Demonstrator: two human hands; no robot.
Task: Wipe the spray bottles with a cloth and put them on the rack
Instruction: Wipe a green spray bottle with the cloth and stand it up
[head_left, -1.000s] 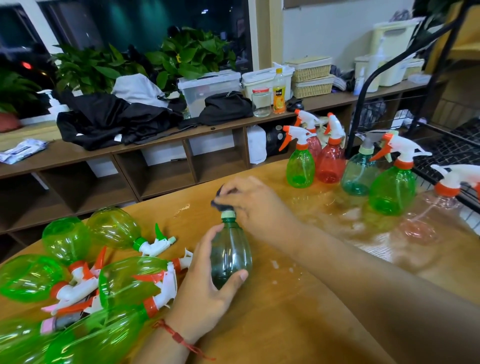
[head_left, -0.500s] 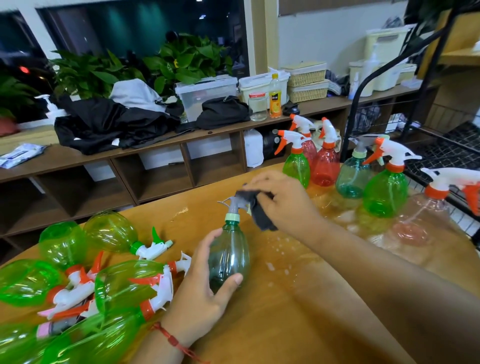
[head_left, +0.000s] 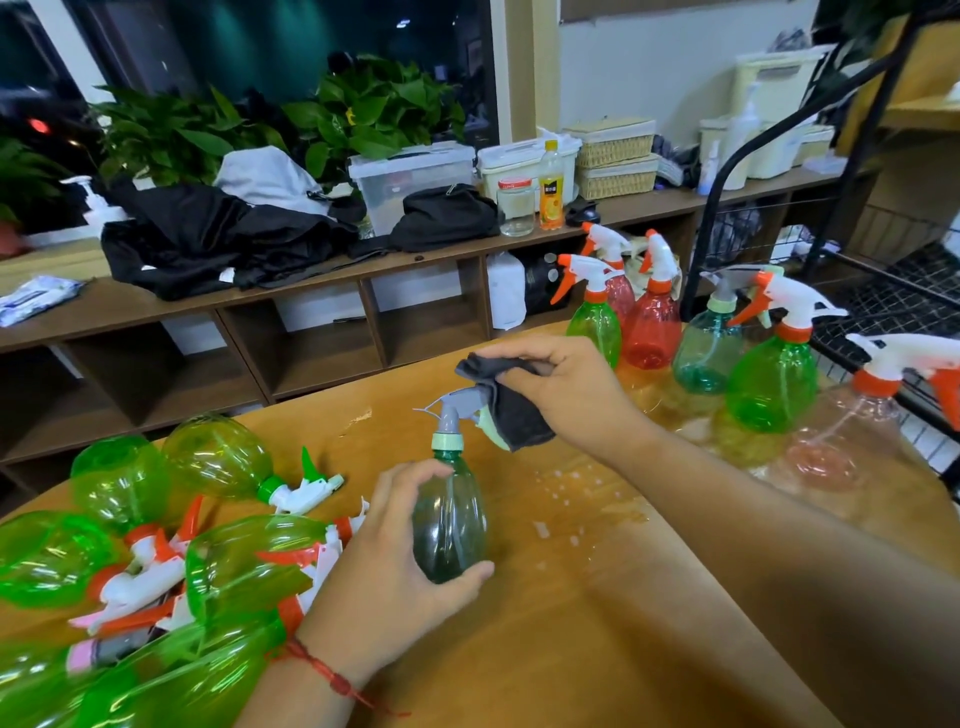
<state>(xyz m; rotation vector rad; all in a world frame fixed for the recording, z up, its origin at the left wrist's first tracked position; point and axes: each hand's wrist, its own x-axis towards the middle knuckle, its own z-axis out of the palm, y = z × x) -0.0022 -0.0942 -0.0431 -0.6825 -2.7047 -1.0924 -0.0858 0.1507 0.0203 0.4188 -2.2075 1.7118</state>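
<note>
The fingers (head_left: 519, 359) of the right hand (head_left: 571, 400) curl and pinch a limp, crumpled dark-grey cloth (head_left: 519, 415) against the back of a grey plastic trigger head (head_left: 457, 402). The left hand (head_left: 384, 566) wraps thumb and fingers round the smooth, pear-shaped belly of the same dark-green translucent spray bottle (head_left: 452, 525). It stands upright on the glossy wooden table (head_left: 571, 649), with a pale-green ribbed collar at its neck. Left of it, bright-green bottles (head_left: 228, 457) with white and orange triggers lie heaped on their sides. To the right, upright bottles (head_left: 769, 384) in green, red and teal stand close together beside the black wire rack (head_left: 883, 306). Small wet drops speckle the wood near the held bottle.
</note>
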